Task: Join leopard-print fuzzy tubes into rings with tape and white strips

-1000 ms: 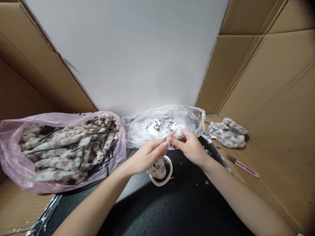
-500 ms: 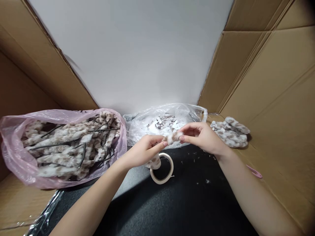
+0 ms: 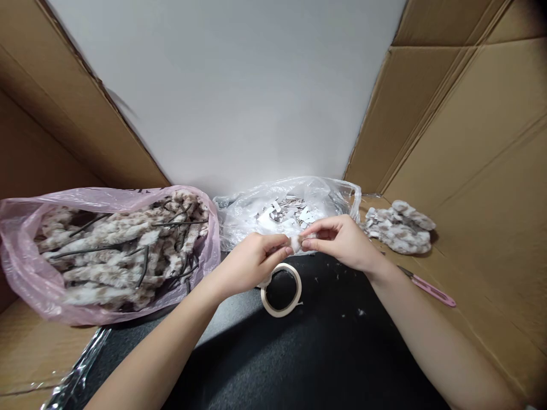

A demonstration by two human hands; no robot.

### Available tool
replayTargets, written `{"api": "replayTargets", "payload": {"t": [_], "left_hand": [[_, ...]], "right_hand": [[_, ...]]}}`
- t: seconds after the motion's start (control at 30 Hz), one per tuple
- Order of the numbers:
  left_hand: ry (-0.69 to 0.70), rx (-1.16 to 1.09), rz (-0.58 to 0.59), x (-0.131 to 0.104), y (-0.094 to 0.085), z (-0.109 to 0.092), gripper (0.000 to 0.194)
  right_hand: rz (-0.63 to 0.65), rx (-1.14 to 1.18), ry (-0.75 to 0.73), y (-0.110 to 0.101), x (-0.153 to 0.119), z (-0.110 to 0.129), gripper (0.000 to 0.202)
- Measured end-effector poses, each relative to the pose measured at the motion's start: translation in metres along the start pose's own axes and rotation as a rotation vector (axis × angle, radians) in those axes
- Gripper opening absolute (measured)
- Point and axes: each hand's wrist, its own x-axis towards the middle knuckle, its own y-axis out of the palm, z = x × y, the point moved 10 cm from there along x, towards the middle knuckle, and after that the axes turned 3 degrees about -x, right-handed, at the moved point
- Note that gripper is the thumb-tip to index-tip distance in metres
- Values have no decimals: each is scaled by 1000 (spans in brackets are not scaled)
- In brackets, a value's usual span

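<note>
A small piece of white and brown plush fabric [image 3: 296,244] is pinched between my two hands, mostly covered by fingers. My left hand [image 3: 254,259] is closed on its left end, thumb against fingertips. On the other end, my right hand [image 3: 337,242] grips with thumb and forefinger. Just below the hands, a roll of cream masking tape [image 3: 298,299] lies flat on the black surface, its loose end sticking out to the right. Behind my hands, a clear plastic bag [image 3: 239,219] holds many small white pieces [image 3: 277,210].
At left, a pink plastic bag [image 3: 25,279] is full of furry strips [image 3: 115,233] with dark cords. Stacked plush pieces [image 3: 399,228] lie at right, near a pink-handled cutting tool [image 3: 433,291]. Cardboard walls [image 3: 482,131] flank both sides; bits of fluff dot the black surface [image 3: 342,341].
My right hand has moved slightly left, closer to my left hand, so less plush shows between them. The cutting tool beside my right forearm is more exposed.
</note>
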Motion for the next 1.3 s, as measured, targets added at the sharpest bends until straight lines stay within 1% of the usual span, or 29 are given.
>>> {"api": "replayTargets", "payload": {"t": [0.13, 0.3, 0.6, 0.7, 0.77, 0.9, 0.97, 1.0, 1.17, 1.23, 1.3], "left_hand": [[-18, 25, 38, 0, 5, 1, 34], [-25, 24, 31, -1, 3, 1, 32], [-24, -13, 41, 2, 9, 6, 33], [-32, -80, 25, 2, 7, 8, 35], [-47, -165, 42, 3, 9, 10, 34], [-92, -470, 112, 3, 21, 16, 30], [-114, -601, 111, 4, 24, 18, 30], [-120, -628, 101, 4, 25, 19, 30], [-127, -534, 39, 3, 21, 18, 33], [-136, -535, 29, 2, 19, 19, 34], [-131, -555, 22, 2, 16, 18, 33]], "right_hand": [[12, -48, 18, 2, 0, -2, 14], [47, -121, 19, 8, 0, 0, 14], [1, -141, -17, 14, -2, -1, 12], [-17, -104, -19, 16, -2, -4, 14], [-22, -75, -27, 19, -3, -3, 15], [-35, -51, -67, 22, -4, 2, 13], [-41, -65, -85, 22, -4, 4, 10], [-42, -81, -89, 22, -4, 4, 10], [-47, -147, -87, 20, -3, 1, 10], [-36, -92, -84, 21, -3, 0, 12], [-18, 15, -68, 23, -3, -3, 17]]}}
